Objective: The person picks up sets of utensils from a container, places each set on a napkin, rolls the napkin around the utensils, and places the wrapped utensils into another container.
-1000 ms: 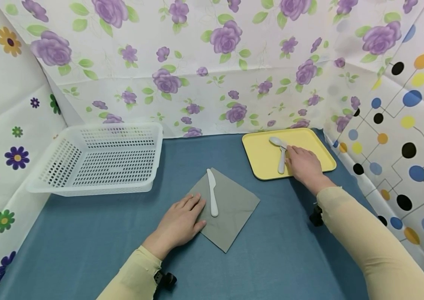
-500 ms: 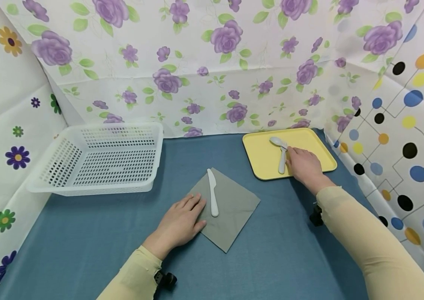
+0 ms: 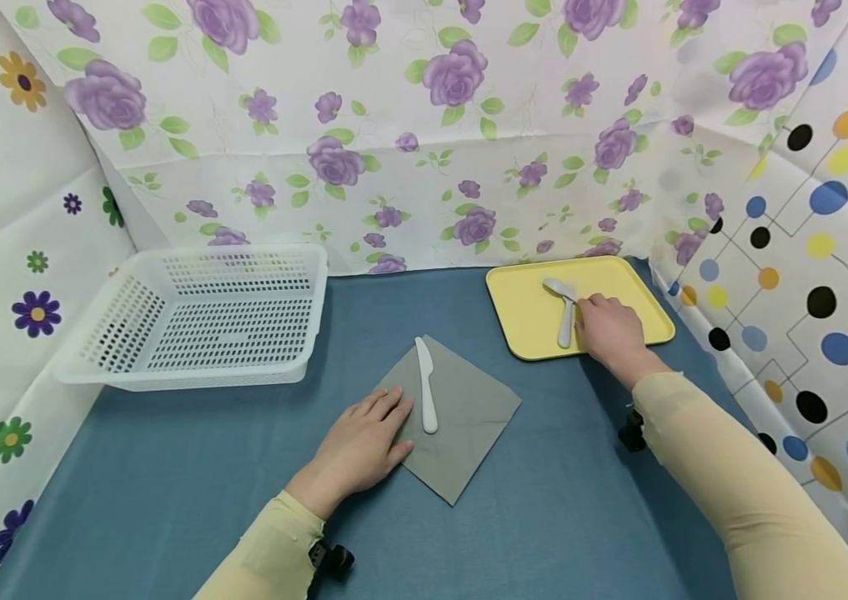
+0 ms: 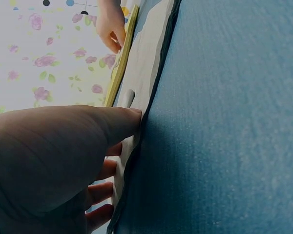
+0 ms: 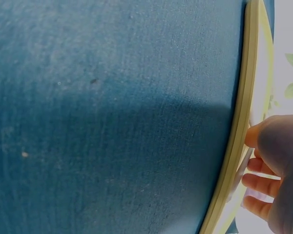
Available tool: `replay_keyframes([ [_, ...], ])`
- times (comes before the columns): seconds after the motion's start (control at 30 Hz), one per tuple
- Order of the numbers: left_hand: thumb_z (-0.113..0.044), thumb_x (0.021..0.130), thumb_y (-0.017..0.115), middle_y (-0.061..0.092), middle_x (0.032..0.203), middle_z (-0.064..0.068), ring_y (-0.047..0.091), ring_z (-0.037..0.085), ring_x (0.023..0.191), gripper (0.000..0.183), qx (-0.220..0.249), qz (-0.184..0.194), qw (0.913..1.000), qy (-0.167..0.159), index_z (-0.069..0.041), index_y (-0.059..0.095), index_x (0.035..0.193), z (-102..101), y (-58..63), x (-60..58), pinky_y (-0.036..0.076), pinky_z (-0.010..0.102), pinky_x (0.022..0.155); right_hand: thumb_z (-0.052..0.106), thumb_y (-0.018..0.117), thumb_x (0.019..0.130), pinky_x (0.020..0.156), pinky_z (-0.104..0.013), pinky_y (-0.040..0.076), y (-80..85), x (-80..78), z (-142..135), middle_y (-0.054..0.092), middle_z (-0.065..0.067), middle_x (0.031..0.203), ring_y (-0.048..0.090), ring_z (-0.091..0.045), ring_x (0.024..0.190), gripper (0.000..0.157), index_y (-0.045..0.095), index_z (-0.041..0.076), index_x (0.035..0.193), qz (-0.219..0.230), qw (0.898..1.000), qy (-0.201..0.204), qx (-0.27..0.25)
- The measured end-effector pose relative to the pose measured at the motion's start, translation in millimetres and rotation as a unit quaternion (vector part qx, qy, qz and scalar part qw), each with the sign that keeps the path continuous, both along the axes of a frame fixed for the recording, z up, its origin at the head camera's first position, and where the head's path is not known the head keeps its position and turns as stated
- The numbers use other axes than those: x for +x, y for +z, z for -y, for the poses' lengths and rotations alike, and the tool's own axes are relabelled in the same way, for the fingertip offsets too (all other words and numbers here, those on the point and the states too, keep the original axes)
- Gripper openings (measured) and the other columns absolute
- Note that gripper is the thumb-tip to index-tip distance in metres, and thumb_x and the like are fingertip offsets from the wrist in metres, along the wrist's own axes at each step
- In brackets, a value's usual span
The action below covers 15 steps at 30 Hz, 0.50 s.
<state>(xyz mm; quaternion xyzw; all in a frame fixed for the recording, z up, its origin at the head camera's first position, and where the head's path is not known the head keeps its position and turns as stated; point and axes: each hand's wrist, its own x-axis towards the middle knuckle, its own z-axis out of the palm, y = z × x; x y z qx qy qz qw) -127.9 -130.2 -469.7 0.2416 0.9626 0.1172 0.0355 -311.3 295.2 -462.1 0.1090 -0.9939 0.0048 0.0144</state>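
My left hand lies with its fingers extended on the left edge of a grey folded napkin. On that napkin, just right of the fingertips, is a white knife, its handle toward me. At the right, my right hand pinches the handle of a spoon over a yellow tray. The spoon's bowl points left, and the fingers cover most of its handle. Crossing beneath it on the tray is a second utensil, handle toward me, its head partly hidden by the spoon.
A white perforated plastic basket stands at the back left. Blue cloth covers the table. A flowered sheet rises behind, and a dotted sheet stands close to the tray's right side.
The spoon's bowl has turned more onto its side and shifted slightly right, with the right hand's fingers drawing back a little. The left hand, napkin and knife stay put.
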Motion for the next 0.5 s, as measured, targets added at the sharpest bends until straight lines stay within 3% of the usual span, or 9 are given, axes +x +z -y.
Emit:
replay_keyframes([
  [0.5,-0.034,0.112,0.069,0.046,0.170,0.021,0.039,0.042,0.159,0.061,-0.003,0.000,1.0000,0.001,-0.004,0.054,0.163,-0.1,-0.5,-0.2,0.037,0.061,0.126,0.010,0.060,0.111,0.075,-0.057,0.051,-5.6,-2.4,-2.7,0.061,-0.026,0.110,0.057,-0.044,0.094,0.026,0.068,-0.008,0.128,-0.034,0.999,0.003,-0.023],
])
